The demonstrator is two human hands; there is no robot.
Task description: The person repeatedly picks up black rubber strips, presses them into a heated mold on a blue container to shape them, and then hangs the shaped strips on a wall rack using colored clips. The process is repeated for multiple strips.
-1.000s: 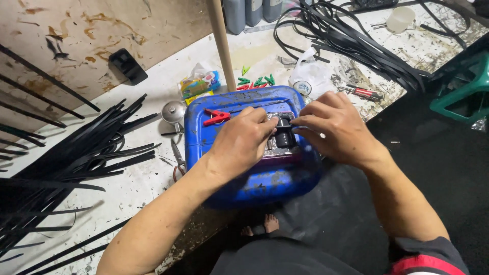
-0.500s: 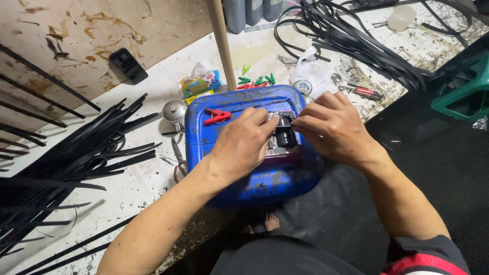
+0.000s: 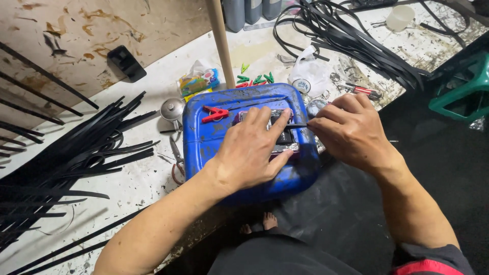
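A blue plastic canister (image 3: pixel 214 147) lies flat on the edge of the table. On top of it rests a small flat device (image 3: pixel 279 118) with silver and black parts, mostly hidden by my fingers. My left hand (image 3: pixel 252 150) presses down on the device, index finger stretched along it and thumb against its near edge. My right hand (image 3: pixel 351 132) pinches a thin black strip (image 3: pixel 298 126) whose tip points at the device's middle. A red clip (image 3: pixel 215 114) lies on the canister to the left of my hands.
Black strips (image 3: pixel 76 153) are piled at left, and more (image 3: pixel 356 40) at the back right. A wooden pole (image 3: pixel 220 40) rises behind the canister. Nearby lie green pegs (image 3: pixel 254 79), a white bag (image 3: pixel 310 74), scissors (image 3: pixel 175 158) and red-handled pliers (image 3: pixel 362 90). A green stool (image 3: pixel 458 91) stands at right.
Both hands stay on the device on the canister. Only the fingers have shifted a little; the strip's tip still rests at the device.
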